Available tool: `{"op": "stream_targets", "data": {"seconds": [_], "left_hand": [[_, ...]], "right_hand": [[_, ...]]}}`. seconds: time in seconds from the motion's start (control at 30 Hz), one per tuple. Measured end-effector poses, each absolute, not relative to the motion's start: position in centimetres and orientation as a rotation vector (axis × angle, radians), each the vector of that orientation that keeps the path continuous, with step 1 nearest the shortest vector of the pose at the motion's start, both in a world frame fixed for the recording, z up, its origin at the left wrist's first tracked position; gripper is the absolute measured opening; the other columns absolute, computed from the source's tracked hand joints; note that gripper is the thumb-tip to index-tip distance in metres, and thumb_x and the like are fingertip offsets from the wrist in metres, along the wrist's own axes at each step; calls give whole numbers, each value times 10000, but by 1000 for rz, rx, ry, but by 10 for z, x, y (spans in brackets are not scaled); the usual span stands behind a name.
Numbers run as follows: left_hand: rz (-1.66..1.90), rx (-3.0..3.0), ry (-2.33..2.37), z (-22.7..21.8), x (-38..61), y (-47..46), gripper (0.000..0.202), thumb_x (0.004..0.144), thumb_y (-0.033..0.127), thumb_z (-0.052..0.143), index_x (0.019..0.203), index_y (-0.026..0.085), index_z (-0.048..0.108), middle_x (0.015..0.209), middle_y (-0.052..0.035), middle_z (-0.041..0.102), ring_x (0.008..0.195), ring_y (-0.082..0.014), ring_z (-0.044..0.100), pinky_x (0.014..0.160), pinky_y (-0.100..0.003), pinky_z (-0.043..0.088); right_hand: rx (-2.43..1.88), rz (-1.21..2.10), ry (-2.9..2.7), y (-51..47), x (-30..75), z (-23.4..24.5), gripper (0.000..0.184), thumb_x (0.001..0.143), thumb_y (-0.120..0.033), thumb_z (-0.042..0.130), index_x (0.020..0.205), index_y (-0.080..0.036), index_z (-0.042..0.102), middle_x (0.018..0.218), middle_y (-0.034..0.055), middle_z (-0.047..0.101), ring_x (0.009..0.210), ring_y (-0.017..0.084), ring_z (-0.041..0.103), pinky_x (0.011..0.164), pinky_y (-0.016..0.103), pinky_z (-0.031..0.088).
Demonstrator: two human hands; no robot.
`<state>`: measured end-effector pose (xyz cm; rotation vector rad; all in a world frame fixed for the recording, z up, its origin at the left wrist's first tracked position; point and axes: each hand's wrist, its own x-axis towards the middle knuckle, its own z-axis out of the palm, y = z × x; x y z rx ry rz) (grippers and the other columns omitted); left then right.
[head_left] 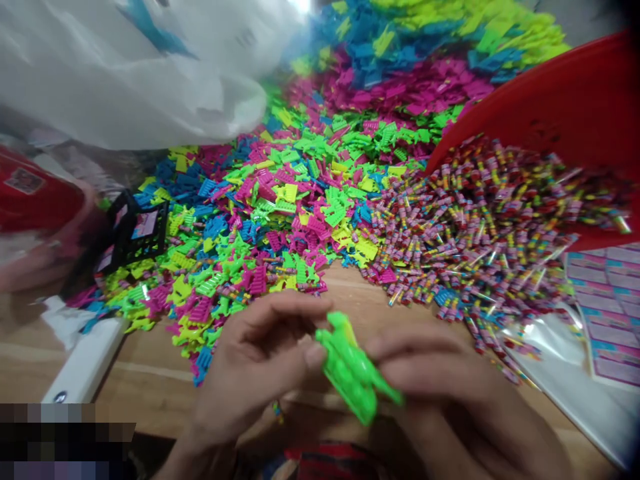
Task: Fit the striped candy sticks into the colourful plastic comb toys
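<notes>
Between my two hands, just above the near part of the wooden table, is a bright green plastic toy piece (353, 373) with rounded bumps and a thin pointed end. A bit of yellow shows at its upper edge. My left hand (260, 360) pinches it from the left, thumb on its face. From the right, my right hand (450, 380) has its fingers on the piece; they are blurred and the thumb is hidden. Beyond them lies a large heap of similar plastic pieces (280, 213) in green, pink, yellow and blue.
Small wrapped candy tubes (470, 220) spill from a tipped red basin (540, 100) at right. Near it lie printed label sheets (610, 313). At left are a white plastic bag (125, 87), a black crate (143, 233), a red container (40, 200) and a white bar (90, 363).
</notes>
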<state>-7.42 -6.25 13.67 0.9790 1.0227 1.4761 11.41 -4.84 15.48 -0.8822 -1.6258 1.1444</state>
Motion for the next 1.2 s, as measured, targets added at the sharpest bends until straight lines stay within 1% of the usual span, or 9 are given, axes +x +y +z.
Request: {"op": "stream_targets", "data": {"seconds": [0.2, 0.3, 0.4, 0.63, 0.77, 0.87, 1.0, 1.1, 1.2], "left_hand": [[1435, 815, 1116, 115, -72, -47, 293, 744, 190, 840, 1021, 261, 781, 925, -35, 742, 843, -140, 675, 728, -200, 560], [1449, 778, 1116, 113, -68, -45, 295, 730, 209, 853, 1012, 251, 783, 931, -39, 743, 849, -146, 666, 756, -219, 561], [1461, 760, 1109, 113, -67, -43, 301, 724, 223, 859, 1015, 249, 785, 950, -44, 747, 852, -146, 661, 756, -218, 560], [1458, 724, 1057, 109, -66, -40, 254, 769, 267, 833, 1018, 267, 781, 976, -29, 748, 855, -115, 653, 743, -170, 538], [1450, 706, 1054, 108, -67, -40, 226, 800, 286, 807, 1022, 261, 775, 994, -34, 745, 928, -136, 659, 802, -192, 539], [1437, 731, 1049, 105, -68, -40, 266, 782, 269, 822, 1042, 253, 767, 1024, -36, 734, 958, -141, 652, 830, -200, 535], [1369, 703, 1051, 97, -68, -39, 367, 716, 191, 861, 1063, 234, 751, 1024, -39, 720, 896, -140, 656, 802, -226, 545], [1366, 637, 1076, 90, -66, -36, 387, 701, 203, 869, 1066, 215, 741, 965, -32, 700, 850, -133, 646, 765, -228, 541], [1374, 617, 1095, 84, -64, -34, 366, 706, 219, 866, 1048, 199, 737, 949, -33, 689, 852, -134, 637, 768, -234, 534]], "right_hand": [[-934, 1249, -1440, -15, 115, 119, 110, 937, -284, 676, 1030, -313, 727, 914, 7, 744, 763, 156, 707, 635, 234, 601], [-943, 1280, -1372, -10, 113, 106, 89, 939, -277, 673, 1011, -270, 725, 863, 8, 738, 747, 149, 703, 664, 241, 606], [-966, 1274, -1371, -7, 113, 100, 95, 937, -290, 675, 1012, -260, 725, 822, 5, 720, 725, 147, 686, 650, 245, 596], [-989, 1245, -1380, -2, 111, 92, 93, 936, -285, 673, 1006, -268, 731, 818, -1, 705, 724, 142, 669, 648, 242, 578], [-1030, 1205, -1381, -2, 110, 89, 92, 934, -284, 676, 1000, -271, 738, 827, -8, 700, 737, 132, 667, 661, 229, 568], [-1046, 1185, -1376, -3, 109, 88, 98, 935, -283, 672, 1005, -268, 739, 858, 0, 713, 754, 140, 675, 676, 242, 580], [-1042, 1156, -1376, -3, 108, 89, 85, 925, -265, 682, 979, -266, 747, 887, 6, 732, 776, 146, 690, 681, 244, 590], [-1016, 1153, -1404, -4, 108, 90, 105, 925, -246, 681, 991, -274, 758, 893, 2, 750, 782, 143, 700, 691, 237, 596], [-990, 1190, -1423, -5, 109, 89, 162, 954, -230, 642, 1048, -293, 759, 853, -16, 752, 741, 122, 700, 674, 214, 594]]}}
